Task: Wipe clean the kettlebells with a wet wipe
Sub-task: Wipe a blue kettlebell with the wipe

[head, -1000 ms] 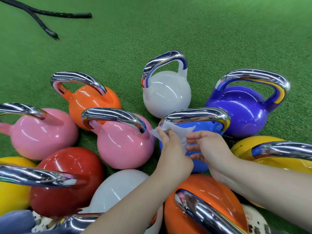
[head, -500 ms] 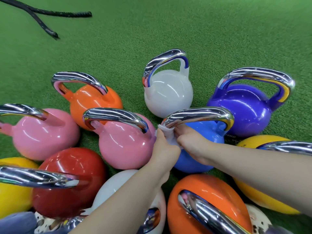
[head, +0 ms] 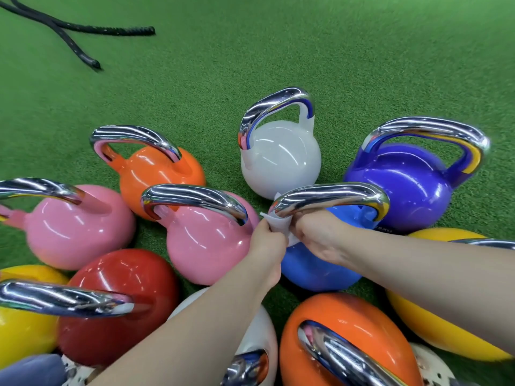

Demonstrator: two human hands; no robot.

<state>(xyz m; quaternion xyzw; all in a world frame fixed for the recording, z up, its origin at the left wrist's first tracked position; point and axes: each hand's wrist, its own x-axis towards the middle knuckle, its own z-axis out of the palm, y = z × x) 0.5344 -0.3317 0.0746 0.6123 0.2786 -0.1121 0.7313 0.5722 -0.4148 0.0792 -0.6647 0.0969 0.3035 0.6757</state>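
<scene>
Green artificial turf (head: 306,45) covers the floor. Two black battle ropes (head: 83,32) lie crossed at its far left corner. A grey-blue cloth patch (head: 30,370) shows at the near left edge.

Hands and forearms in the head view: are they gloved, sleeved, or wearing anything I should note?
Nothing worn that shows. The left hand and right hand are bare, no gloves, rings or watch visible. Both forearms are bare to the frame edge, no sleeves in sight.

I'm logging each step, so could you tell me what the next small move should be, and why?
Probably draw the wipe along the chrome handle toward its right end. Both the left hand and the right hand pinch the wipe at the handle's left end on the blue kettlebell.
</scene>
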